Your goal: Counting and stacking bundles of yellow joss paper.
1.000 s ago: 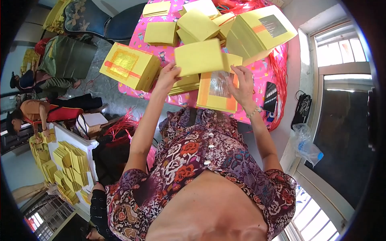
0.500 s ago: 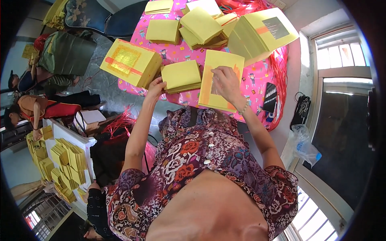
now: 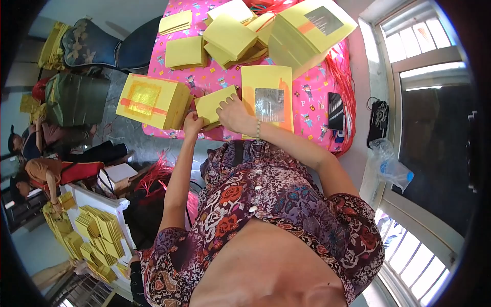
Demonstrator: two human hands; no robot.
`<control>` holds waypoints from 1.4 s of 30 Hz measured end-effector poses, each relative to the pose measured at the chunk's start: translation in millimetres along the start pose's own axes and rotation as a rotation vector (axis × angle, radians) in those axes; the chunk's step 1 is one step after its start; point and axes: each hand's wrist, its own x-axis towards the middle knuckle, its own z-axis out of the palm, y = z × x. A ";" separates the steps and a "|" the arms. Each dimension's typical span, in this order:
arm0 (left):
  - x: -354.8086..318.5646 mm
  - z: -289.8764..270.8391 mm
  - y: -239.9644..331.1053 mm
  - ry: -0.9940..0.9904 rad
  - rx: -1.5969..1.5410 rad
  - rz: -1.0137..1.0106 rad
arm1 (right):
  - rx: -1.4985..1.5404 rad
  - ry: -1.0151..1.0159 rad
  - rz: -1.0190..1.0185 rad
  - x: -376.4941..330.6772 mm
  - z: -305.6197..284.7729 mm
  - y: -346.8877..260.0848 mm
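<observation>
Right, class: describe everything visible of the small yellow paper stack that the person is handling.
The small stack of flat, rectangular yellow paper-like sheets lies slightly turned on the pink patterned tablecloth. Its top is plain; layered edges show at the near side. The left grip touches its near-left corner; the right grip covers its right part. Their number is unclear.

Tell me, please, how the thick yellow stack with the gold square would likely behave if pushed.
The thick yellow stack probably wouldn't roll, since its faces look flat. It seems likely heavier than the thinner yellow stack behind it. Its layered-looking side suggests layers might slide if pushed high.
</observation>
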 end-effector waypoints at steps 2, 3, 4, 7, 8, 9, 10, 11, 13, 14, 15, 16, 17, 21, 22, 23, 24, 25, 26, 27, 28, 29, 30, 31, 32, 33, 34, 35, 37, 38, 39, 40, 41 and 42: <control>-5.6 -0.6 5.0 0.069 0.245 0.123 | 0.204 0.167 0.053 -14.9 -10.9 5.7; -8.5 -0.5 7.0 0.144 0.480 0.245 | 0.206 0.166 0.059 -24.4 -15.5 11.6; -13.9 -1.9 9.6 0.222 0.712 0.363 | 0.286 0.244 0.084 -35.7 -19.3 19.0; -50.5 8.3 52.8 0.364 0.746 0.453 | 0.413 0.450 0.125 -69.0 -20.5 44.5; -52.0 5.0 54.5 0.363 0.748 0.446 | 0.454 0.578 0.115 -79.2 -21.0 50.1; -50.0 1.8 57.2 0.296 0.751 0.599 | 0.459 0.573 0.115 -89.4 -21.5 53.9; -47.3 0.0 58.7 0.231 0.748 0.750 | 0.483 0.549 0.159 -98.9 -22.5 57.1; -43.9 1.3 58.9 0.241 0.754 0.885 | 0.507 0.524 0.209 -108.7 -22.5 59.5; -37.4 4.0 63.5 0.219 0.877 0.910 | 0.530 0.443 0.239 -126.6 -21.6 64.4; -39.1 6.6 70.8 0.196 1.000 0.941 | 0.548 0.367 0.271 -135.4 -21.8 66.2; -41.5 9.2 77.6 0.207 1.028 0.943 | 0.532 0.312 0.271 -142.4 -23.5 67.9; -39.0 12.0 77.2 0.204 1.029 0.937 | 0.535 0.307 0.270 -147.6 -26.6 69.0; -36.5 14.0 76.9 0.160 1.049 0.905 | 0.527 0.287 0.247 -153.0 -29.5 68.9; -40.0 19.3 76.1 0.023 1.093 0.781 | 0.528 0.246 0.229 -165.8 -27.6 68.9; -42.1 20.2 76.3 0.023 1.094 0.778 | 0.530 0.246 0.228 -168.0 -26.4 68.1; -44.6 20.6 76.1 0.022 1.040 0.853 | 0.509 0.244 0.234 -169.8 -24.5 67.0; -45.8 20.3 76.4 0.021 0.984 0.927 | 0.488 0.242 0.242 -170.0 -23.3 66.3; -42.0 21.9 67.8 0.003 0.930 0.918 | 0.489 0.239 0.235 -169.5 -24.3 65.7; -39.0 24.3 60.7 0.002 0.928 0.915 | 0.499 0.225 0.238 -169.9 -25.4 65.1; -36.3 26.8 53.5 -0.010 0.891 0.890 | 0.509 0.211 0.243 -170.3 -26.7 64.6; -35.9 29.8 50.5 -0.026 0.854 0.868 | 0.509 0.207 0.249 -171.2 -29.2 64.7; -36.4 32.5 46.7 -0.034 0.852 0.869 | 0.522 0.212 0.225 -171.6 -32.5 65.2; -37.6 35.0 42.5 -0.016 0.849 0.832 | 0.534 0.216 0.202 -172.3 -34.2 65.8; -37.7 37.2 38.9 0.003 0.847 0.796 | 0.534 0.213 0.208 -172.5 -34.3 66.7; -37.0 39.5 35.8 -0.004 0.847 0.797 | 0.525 0.204 0.188 -172.6 -34.1 67.9; -36.2 41.4 32.9 0.029 0.844 0.813 | 0.517 0.194 0.166 -173.6 -33.8 68.7; -35.2 41.3 33.7 0.064 0.844 0.829 | 0.518 0.195 0.170 -173.5 -32.9 69.7; -34.8 40.0 34.1 0.062 0.845 0.831 | 0.508 0.188 0.159 -173.5 -31.8 70.3; -35.7 35.6 39.0 0.041 0.803 0.847 | 0.499 0.183 0.152 -173.2 -30.1 71.0; -35.8 32.2 44.3 0.037 0.805 0.850 | 0.487 0.176 0.141 -172.8 -29.5 71.0; -34.9 27.9 50.3 0.022 0.824 0.852 | 0.474 0.170 0.129 -172.4 -29.0 71.2; -36.7 24.1 57.5 0.008 0.842 0.852 | 0.476 0.170 0.132 -173.0 -28.6 71.6; -39.4 21.8 64.9 0.012 0.842 0.858 | 0.490 0.187 0.114 -174.0 -28.3 72.5; -39.1 20.5 65.9 0.009 0.844 0.859 | 0.504 0.203 0.096 -174.7 -27.9 73.4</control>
